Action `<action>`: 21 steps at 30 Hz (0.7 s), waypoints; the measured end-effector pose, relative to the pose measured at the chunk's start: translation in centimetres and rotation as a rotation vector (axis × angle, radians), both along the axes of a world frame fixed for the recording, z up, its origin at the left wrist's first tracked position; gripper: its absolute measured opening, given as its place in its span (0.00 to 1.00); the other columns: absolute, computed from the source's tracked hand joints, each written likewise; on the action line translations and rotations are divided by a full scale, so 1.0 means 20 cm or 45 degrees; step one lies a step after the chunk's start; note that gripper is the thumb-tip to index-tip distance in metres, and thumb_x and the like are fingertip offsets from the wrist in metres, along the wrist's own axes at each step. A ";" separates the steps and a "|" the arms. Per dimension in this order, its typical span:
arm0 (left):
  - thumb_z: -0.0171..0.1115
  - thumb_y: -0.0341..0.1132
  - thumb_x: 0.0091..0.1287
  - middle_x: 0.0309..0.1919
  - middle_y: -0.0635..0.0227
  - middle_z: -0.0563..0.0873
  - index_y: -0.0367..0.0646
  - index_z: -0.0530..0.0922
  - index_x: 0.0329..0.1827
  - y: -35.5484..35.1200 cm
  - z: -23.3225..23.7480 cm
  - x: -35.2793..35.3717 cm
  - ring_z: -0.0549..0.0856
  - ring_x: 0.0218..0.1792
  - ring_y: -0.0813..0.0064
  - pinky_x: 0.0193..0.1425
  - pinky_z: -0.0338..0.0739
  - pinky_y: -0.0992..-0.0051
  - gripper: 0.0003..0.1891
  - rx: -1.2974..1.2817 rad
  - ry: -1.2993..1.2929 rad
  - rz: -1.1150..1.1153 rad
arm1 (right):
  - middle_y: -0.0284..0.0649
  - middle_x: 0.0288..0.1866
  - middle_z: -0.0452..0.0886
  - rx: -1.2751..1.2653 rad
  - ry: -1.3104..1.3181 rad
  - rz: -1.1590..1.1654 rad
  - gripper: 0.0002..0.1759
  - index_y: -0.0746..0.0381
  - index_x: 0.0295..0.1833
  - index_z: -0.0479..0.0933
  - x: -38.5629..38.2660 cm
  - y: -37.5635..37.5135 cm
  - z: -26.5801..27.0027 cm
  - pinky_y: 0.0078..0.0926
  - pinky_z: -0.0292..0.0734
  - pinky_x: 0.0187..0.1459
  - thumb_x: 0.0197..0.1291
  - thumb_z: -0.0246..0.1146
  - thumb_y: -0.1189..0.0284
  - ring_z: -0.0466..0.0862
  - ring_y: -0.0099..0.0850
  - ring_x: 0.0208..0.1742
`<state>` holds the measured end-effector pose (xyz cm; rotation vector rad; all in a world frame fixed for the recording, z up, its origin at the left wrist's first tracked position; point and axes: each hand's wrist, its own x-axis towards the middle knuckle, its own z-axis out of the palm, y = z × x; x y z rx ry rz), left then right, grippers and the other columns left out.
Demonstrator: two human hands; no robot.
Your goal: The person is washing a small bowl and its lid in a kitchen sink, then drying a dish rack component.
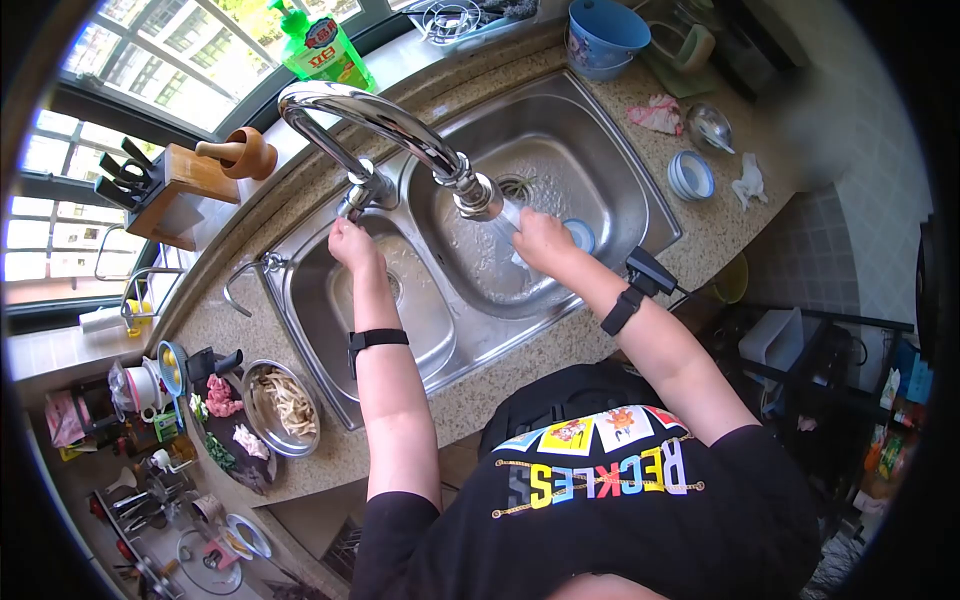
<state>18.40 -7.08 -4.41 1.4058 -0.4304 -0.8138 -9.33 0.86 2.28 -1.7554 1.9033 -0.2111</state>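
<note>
My left hand point(357, 245) is closed on the small lever point(350, 207) at the base of the chrome faucet point(385, 115). My right hand point(545, 242) is just below the spout, over the right basin point(625, 190), with its fingers curled beside the stream of water point(507, 216). Whether those fingers hold anything is hidden by the hand and the water. Partly behind this hand, a small blue-and-white dish point(580, 236) lies in the basin. Water wets the basin's bottom around the drain point(516, 190).
Left of the sink, a metal bowl point(283, 408) holds pale strips, beside a board with minced meat point(222, 396) and greens. Stacked bowls point(691, 176), a metal bowl point(709, 127) and a blue bucket point(606, 38) stand right. A knife block point(180, 190) and detergent bottle point(322, 48) line the sill.
</note>
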 end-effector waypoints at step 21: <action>0.48 0.34 0.65 0.32 0.59 0.83 0.28 0.77 0.39 -0.03 -0.09 0.05 0.78 0.31 0.72 0.38 0.71 0.71 0.15 0.231 -0.459 -0.001 | 0.58 0.35 0.79 -0.009 -0.142 0.024 0.16 0.70 0.40 0.71 -0.01 -0.02 -0.05 0.45 0.74 0.43 0.51 0.53 0.68 0.80 0.53 0.39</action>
